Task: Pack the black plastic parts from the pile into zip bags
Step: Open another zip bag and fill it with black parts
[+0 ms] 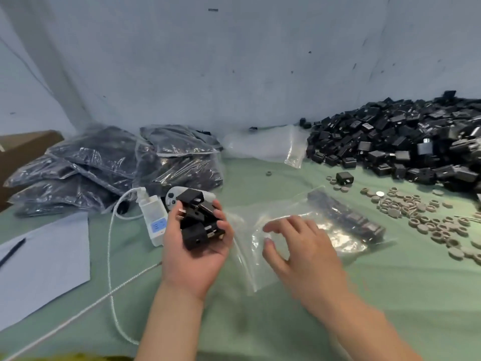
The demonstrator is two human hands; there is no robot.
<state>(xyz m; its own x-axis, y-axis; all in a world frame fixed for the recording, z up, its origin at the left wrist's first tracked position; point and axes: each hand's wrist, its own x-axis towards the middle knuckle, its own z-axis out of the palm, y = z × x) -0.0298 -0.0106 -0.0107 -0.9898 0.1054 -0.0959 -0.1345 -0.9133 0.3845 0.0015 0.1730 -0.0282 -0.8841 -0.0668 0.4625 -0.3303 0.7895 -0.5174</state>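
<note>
My left hand (192, 256) is palm up and cups several black plastic parts (199, 220), fingers curled round them. To its right lies a clear zip bag (260, 267) on the green table, with a row of black parts (346, 217) inside at its far end. My right hand (299, 246) hovers over the bag with fingers spread, holding nothing; I cannot tell if it touches the plastic. The big pile of black parts (406, 144) fills the back right against the wall.
Several filled zip bags (109, 165) are stacked at the back left beside a cardboard box (18, 149). Empty bags (270, 144) lie at the back. Grey rings (421, 217) scatter at right. A white device with cable (154, 217), paper (44, 267) and a pen (11, 252) lie left.
</note>
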